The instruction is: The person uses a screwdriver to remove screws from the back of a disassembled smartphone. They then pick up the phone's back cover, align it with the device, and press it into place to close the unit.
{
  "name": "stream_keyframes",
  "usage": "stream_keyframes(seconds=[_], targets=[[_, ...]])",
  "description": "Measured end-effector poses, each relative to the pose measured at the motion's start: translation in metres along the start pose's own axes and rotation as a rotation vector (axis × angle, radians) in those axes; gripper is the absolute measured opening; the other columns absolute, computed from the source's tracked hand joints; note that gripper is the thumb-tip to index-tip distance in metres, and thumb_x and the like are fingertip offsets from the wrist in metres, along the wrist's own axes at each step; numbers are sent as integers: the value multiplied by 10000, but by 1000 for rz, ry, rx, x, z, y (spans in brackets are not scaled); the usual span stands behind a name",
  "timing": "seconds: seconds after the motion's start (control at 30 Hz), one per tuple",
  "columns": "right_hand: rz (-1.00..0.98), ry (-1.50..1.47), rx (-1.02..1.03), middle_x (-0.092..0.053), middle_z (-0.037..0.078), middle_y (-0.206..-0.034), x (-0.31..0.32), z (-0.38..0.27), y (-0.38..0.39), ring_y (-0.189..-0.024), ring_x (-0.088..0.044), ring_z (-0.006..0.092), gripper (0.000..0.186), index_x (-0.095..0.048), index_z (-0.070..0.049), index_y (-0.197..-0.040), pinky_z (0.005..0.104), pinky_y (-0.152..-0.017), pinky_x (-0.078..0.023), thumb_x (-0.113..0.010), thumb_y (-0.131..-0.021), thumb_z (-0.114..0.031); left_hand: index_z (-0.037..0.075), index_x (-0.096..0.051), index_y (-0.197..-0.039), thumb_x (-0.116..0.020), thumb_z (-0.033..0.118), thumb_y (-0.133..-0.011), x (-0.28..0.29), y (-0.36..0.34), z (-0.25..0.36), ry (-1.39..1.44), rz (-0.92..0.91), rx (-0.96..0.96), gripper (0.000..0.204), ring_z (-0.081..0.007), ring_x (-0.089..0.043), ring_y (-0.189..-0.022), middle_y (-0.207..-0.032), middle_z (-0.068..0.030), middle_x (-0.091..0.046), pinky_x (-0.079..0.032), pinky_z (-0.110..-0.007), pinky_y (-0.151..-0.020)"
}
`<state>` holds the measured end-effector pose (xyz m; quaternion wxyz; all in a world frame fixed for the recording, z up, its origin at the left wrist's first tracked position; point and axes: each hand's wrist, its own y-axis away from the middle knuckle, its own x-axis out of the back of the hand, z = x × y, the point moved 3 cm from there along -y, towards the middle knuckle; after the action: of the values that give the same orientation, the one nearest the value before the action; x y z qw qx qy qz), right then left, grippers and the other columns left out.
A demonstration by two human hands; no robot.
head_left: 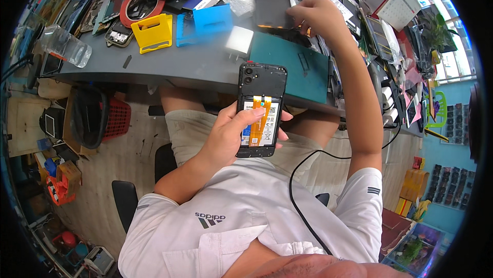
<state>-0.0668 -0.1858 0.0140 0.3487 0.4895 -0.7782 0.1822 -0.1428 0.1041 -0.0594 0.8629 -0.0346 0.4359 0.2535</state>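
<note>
My left hand grips a black smartphone over my lap, just off the desk's front edge. Its back cover is off, so the white-labelled battery shows, with orange flex cables across it under my thumb. Two camera lenses sit at the phone's upper left. Out over the desk, my right hand has its fingers curled together at the lower right corner of a dark flat phone panel with orange edging. What those fingertips pinch is too small and hidden to make out.
A green mat covers the desk's front, beside a white charger plug. Left of it stand blue and yellow phone stands and a clear plastic container. Phone parts crowd the back. A black cable crosses my body.
</note>
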Motion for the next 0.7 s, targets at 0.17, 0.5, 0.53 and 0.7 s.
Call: stream_keyframes(seconds=[0.17,0.5,0.53,0.7], targets=[[191,-257,62,-728,105,-851,20,4,11,-674,-743,175,367,-763,50,-1022,281,-633,-608,-738,-876,-286,-111,-545,-1341,-496,241,-1052,-1,-3,4,-10,32,-31,458,-381,-759,-979,-1239,-323,-671,-671,-493,-824],[140,-889,99,-687,125,-1087,41,24,66,-848,-738,176,411,-602,119,-1325,315,-698,-689,-661,-942,-17,-116,-522,-1380,-512,247,-1035,-22,-24,24,42,39,-115,500,-368,-734,-1067,-1281,-289,-649,-656,-542,-889],[152,-909,100,-687,126,-1087,41,24,72,-862,-739,178,422,-598,123,-1334,318,-699,-691,-663,-938,-7,-115,-515,-1387,-513,244,-1034,-25,-27,27,54,44,-127,503,-370,-729,-1085,-1286,-287,-646,-653,-546,-898],[273,-698,195,-720,162,-1167,41,11,113,-963,-747,168,452,-588,113,-1372,281,-757,-664,-689,-940,25,-104,-443,-1483,-492,233,-1038,-43,-36,40,-40,55,-242,561,-408,-660,-1231,-1457,-323,-554,-619,-560,-980]])
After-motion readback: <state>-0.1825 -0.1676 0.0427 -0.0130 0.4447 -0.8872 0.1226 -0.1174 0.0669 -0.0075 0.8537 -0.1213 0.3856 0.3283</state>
